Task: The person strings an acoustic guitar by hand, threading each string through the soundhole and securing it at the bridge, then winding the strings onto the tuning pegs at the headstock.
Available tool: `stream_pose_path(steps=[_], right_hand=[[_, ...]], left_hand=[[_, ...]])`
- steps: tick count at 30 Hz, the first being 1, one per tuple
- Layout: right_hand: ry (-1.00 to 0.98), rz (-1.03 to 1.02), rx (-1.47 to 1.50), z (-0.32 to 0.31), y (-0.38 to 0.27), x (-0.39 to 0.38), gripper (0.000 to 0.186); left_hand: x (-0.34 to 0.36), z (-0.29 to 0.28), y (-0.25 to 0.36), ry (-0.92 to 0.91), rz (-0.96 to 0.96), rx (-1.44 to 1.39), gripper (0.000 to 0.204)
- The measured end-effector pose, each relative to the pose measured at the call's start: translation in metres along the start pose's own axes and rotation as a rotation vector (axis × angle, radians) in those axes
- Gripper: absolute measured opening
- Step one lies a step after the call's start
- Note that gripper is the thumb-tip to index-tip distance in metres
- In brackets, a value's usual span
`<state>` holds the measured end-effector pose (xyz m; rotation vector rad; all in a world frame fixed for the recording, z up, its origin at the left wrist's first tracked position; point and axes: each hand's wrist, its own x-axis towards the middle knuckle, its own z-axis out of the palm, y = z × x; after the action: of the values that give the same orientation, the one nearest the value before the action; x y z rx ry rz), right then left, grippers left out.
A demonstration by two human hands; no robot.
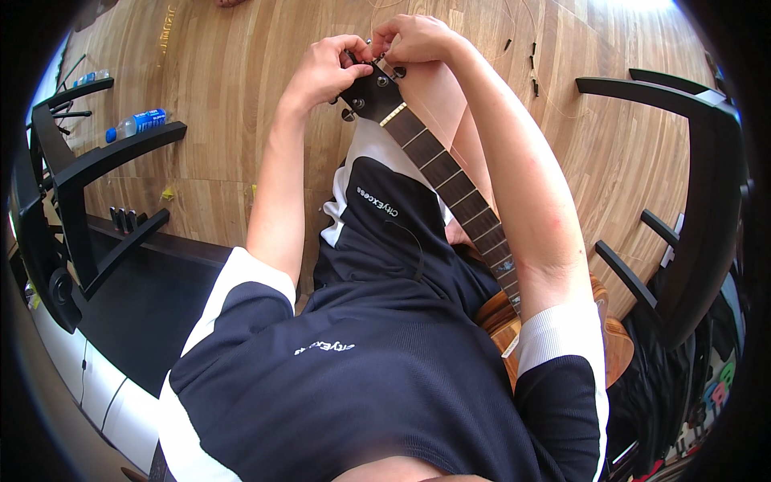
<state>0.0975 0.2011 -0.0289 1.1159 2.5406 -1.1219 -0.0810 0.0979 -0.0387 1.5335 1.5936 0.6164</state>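
Observation:
An acoustic guitar lies across my lap, its wooden body (617,349) partly hidden beneath my right arm. Its fretboard (450,177) slants up and left to a black headstock (371,95) with metal tuning pegs. My left hand (325,71) is closed at the headstock's far end, thumb and fingers pressed against it. Beside it, my right hand (414,40) pinches at the opposite edge of the headstock; whatever lies between those fingertips is too small to make out. A thin loose string (459,154) runs near the neck by my leg.
Several small black pegs (536,87) with thin strings lie on the wooden floor (562,161) at the far right. Black curved furniture legs stand left (120,161) and right (642,87). A blue-labelled bottle (140,124) lies at left. Dark cloth is heaped at lower right.

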Motion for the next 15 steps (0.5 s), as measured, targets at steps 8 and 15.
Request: stream_pose_path(steps=[8,15], right_hand=[[-0.024,0.023,-0.053,0.001,0.003,0.003,0.029],[-0.020,0.108,-0.115,0.011,0.007,0.011,0.032]], left_hand=[[-0.004,0.003,0.003,0.048,-0.004,-0.062,0.012],[-0.007,0.015,0.000,0.205,0.030,-0.135,0.010]])
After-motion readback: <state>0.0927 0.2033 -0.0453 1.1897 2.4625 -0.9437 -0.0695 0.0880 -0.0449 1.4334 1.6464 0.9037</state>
